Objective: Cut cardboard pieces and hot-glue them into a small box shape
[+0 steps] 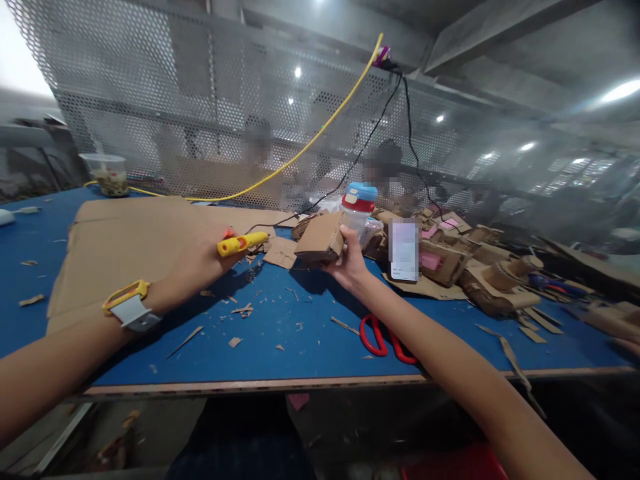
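My left hand (203, 261), at the end of the arm with the yellow and white watch (131, 305), is closed around a yellow utility knife (243, 244). The knife points right, above the table. In my right hand (351, 263) is a small folded cardboard piece (320, 236), gripped by its right side with the thumb near the top edge. Knife and cardboard are apart. Behind the cardboard stands a bottle (358, 200) with a red and blue lid. Red-handled scissors (375, 335) lie partly under my right forearm.
A large cardboard sheet (125, 233) covers the left part of the blue table (280, 360). Cardboard constructions (440, 260) and a lit phone (405, 250) are on the right. A plastic cup (111, 175) stands far left. Behind is a perforated metal screen (165, 87) with people beyond.
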A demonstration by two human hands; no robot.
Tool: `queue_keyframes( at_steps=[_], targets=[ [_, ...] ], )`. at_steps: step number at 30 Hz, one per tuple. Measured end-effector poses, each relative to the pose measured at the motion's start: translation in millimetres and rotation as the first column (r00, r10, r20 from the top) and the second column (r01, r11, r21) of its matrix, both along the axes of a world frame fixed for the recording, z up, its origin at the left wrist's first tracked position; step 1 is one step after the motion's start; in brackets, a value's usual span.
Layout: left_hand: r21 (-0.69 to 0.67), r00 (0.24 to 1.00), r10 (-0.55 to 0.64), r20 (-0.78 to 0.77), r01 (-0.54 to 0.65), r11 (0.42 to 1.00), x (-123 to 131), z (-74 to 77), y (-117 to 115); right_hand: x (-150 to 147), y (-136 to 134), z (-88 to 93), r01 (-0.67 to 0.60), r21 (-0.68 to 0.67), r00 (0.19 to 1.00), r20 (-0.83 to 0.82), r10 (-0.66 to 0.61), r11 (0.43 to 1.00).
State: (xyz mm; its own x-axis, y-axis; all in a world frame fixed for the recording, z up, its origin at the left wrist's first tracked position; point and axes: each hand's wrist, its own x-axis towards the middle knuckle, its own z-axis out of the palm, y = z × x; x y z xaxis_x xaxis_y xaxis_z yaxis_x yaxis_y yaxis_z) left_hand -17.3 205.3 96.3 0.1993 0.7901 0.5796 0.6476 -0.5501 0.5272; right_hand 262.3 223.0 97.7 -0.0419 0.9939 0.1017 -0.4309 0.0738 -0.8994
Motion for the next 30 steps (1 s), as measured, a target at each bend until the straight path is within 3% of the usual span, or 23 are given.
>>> queue_keyframes(
  at_steps=[7,12,18,30],
  targets=[
    [0.037,0.983,-0.063,-0.175,0.070,0.997,-3.0,-11.3,7.9,7.3,1.9,3.8,-0.090,0.031,0.995,0.033,0.089,0.995],
    [0.032,0.983,-0.056,-0.175,0.062,0.998,-2.2,-16.1,13.4,13.7,3.8,0.2,-0.264,-0.078,0.960,0.069,0.270,0.961],
    [0.026,0.991,-0.043,-0.130,0.046,0.999,-3.4,-15.0,16.2,28.3,15.1,-2.8,-0.359,-0.146,0.927,0.061,0.371,0.922],
    [0.008,0.996,-0.073,-0.043,0.073,0.997,-10.0,-25.3,25.7,29.0,11.3,-1.3,-0.364,-0.170,0.921,0.080,0.381,0.916]
  ],
)
